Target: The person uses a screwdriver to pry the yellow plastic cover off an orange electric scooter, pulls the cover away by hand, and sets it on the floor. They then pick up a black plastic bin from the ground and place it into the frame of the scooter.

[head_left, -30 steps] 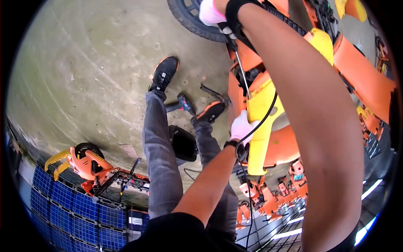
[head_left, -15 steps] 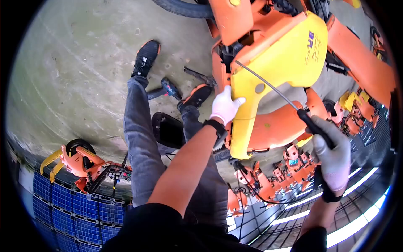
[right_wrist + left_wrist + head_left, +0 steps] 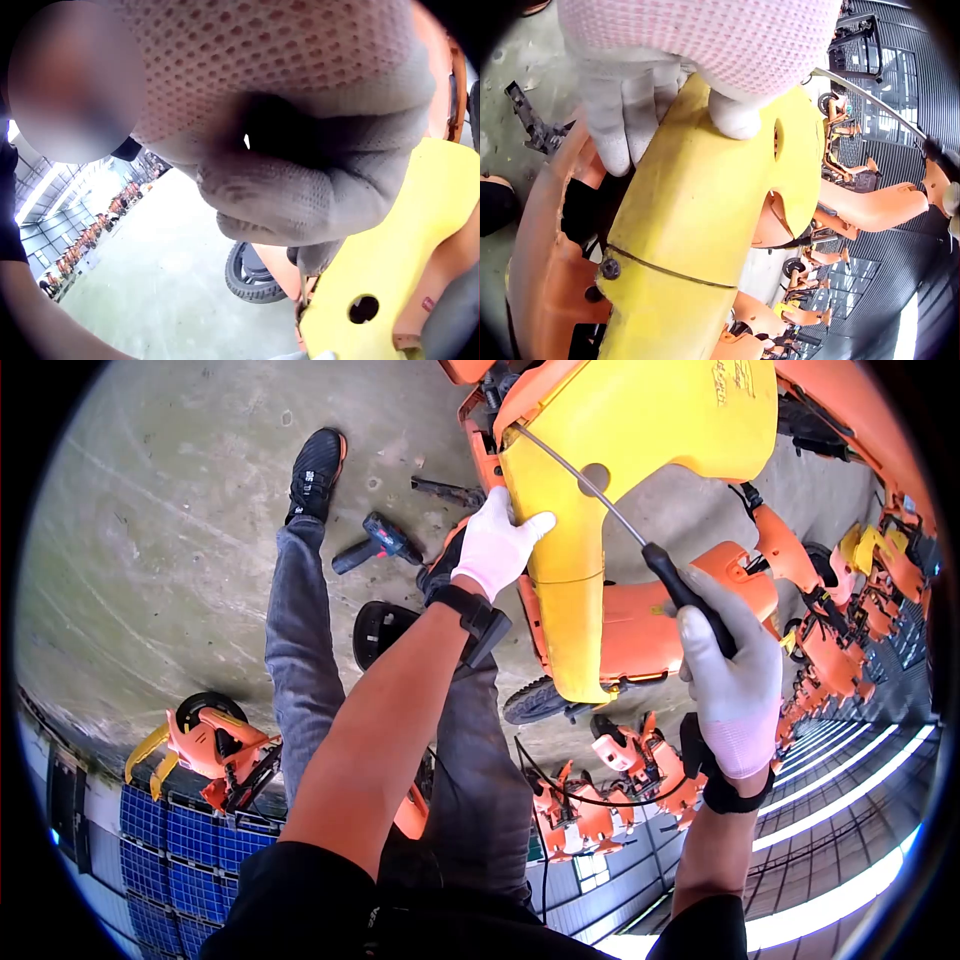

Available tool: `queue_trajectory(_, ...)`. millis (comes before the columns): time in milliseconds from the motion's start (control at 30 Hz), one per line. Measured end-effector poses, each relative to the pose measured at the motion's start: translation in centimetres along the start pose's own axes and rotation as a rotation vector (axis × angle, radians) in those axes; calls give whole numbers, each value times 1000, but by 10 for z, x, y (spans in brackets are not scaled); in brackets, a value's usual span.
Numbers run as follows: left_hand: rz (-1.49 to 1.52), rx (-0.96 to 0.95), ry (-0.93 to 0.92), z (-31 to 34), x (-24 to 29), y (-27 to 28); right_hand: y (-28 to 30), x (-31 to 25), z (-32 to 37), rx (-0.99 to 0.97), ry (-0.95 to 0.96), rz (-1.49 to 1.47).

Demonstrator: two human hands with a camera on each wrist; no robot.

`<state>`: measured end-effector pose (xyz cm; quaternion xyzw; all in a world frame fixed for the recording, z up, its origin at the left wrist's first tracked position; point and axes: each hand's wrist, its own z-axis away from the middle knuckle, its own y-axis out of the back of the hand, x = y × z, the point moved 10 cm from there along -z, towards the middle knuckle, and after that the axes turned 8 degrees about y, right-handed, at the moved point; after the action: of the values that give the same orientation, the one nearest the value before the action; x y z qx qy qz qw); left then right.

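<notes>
Our left hand (image 3: 492, 552) gripped the yellow panel (image 3: 565, 545), thumb on its face and fingers over its edge, the grip narrowed around that edge; the panel sat against an orange scooter body (image 3: 564, 289); our right hand (image 3: 738, 675) had its grip curled firmly round the handle of a long screwdriver (image 3: 667, 569), tip near the panel's upper edge; we judged the panel light, fairly stiff plastic, smooth enough to slip and perhaps crack if bent, best held along its narrow arm; the screwdriver looked rigid, best held by its handle.
</notes>
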<state>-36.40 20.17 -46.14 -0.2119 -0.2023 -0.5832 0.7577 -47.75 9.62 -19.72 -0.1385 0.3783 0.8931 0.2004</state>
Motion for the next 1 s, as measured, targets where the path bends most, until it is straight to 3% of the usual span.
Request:
queue_trajectory(167, 3, 0, -12, -5, -4, -1, -4, -65, -29, 12, 224, 70)
queue_trajectory(267, -68, 29, -5, 5, 11, 5, -13, -107, -52, 95, 522, 50)
queue_trajectory(333, -62, 46, -16, 3, 10, 5, -35, -130, -67, -34, 422, -32)
queue_trajectory(400, -136, 74, -70, 0, 9, 2, -47, -155, -76, 12, 356, -35)
queue_trajectory(433, -164, 89, -32, 3, 9, 3, -56, -172, -82, -71, 357, -95)
queue_trajectory(533, -188, 75, 42, 7, 13, 4, -68, -227, -89, 165, 643, 224)
queue_trajectory(633, -184, 51, 114, 9, 15, 6, -118, -266, -126, -67, 953, 314)
queue_trajectory(733, -162, 50, 101, 3, 8, 4, -186, -285, -159, -9, 1184, 541)
queue_trajectory(800, -165, 14, 160, 3, -2, -4, -217, -284, -171, -173, 1031, 485)
queue_trajectory(867, -144, 11, 172, 2, -1, -5, -256, -278, -179, -104, 966, 584)
queue_trajectory(933, -101, 5, 173, 6, 4, -5, -345, -254, -217, -353, 872, 751)
queue_trajectory(1000, -71, 14, 162, 7, 9, -5, -325, -258, -220, -210, 711, 651)
